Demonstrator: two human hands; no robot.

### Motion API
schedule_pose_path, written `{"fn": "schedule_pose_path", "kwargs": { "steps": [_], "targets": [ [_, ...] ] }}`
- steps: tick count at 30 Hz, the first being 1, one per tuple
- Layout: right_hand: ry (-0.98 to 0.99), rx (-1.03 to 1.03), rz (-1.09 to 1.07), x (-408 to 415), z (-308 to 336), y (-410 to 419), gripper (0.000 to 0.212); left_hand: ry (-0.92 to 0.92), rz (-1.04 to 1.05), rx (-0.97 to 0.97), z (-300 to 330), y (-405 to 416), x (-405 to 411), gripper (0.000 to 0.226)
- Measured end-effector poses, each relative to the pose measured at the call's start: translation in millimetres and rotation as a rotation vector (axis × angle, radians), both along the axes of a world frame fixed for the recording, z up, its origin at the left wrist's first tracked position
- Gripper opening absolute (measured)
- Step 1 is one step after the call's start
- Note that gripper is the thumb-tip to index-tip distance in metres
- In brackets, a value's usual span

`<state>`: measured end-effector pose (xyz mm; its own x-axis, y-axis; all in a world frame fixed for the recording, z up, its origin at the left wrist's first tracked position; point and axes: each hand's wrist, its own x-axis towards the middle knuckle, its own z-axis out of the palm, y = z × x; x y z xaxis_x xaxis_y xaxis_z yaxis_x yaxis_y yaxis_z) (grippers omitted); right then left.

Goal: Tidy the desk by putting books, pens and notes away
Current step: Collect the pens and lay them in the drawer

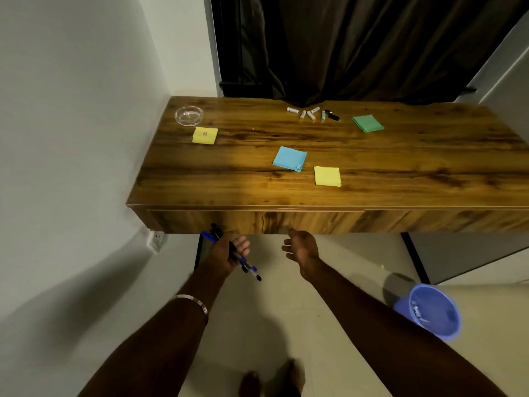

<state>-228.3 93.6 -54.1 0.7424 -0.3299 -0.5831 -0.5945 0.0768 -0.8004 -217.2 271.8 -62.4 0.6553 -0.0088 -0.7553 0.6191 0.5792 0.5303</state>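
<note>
Bare forearms reach forward from the bottom of the view, the left one ringed by a thin metal bangle (191, 301). At its end the left hand (226, 255) has its grip clamped round a bundle of pens (242, 260), dark barrels with blue and black caps that stick out above and below the fist, just below the front edge of the surface (400, 167). Beside it, the right hand (302, 247) has its grip apart, fingers relaxed and holding nothing, fingertips near the underside of the front panel (whether they touch it I cannot tell). Up on the glossy wood-grain top lie four square paper note pads: a plain yellow pad (327, 176) nearest the front, a blue pad (289, 158) with a curled corner just beside it, a yellow pad with a small red mark (204, 135) towards the left, and a green pad (367, 123) far right. Near the back edge is a scatter of small white cylinders (306, 112) with a small black object (333, 116) at its right end. In the back left corner stands a round clear glass ashtray (189, 116). Behind hangs a dark brown curtain (357, 44). On the pale floor to the right sits a blue plastic bucket (433, 312).
</note>
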Motion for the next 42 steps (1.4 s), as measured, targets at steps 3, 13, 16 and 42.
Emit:
{"fn": "schedule_pose_path", "kwargs": {
  "steps": [3, 13, 16, 42],
  "targets": [
    [0.025, 0.096, -0.077, 3.6, -7.6, 8.9, 0.025, 0.019, 0.052, -0.040, -8.2, 6.1, 3.2, 0.016],
    [0.079, 0.420, -0.413, 43.0, -55.8, 22.7, 0.059, 0.079, 0.275, -0.161, -57.3, 9.3, 39.8, 0.021],
    [0.076, 0.509, -0.475, 52.9, -74.2, 24.1, 0.068, 0.113, 0.286, -0.146, -75.0, 7.0, 50.1, 0.018],
    [-0.173, 1.083, -0.808, 95.6, -139.3, 26.5, 0.090, -0.012, 0.481, -0.279, -130.8, 2.3, 75.8, 0.010]
  ]
}}
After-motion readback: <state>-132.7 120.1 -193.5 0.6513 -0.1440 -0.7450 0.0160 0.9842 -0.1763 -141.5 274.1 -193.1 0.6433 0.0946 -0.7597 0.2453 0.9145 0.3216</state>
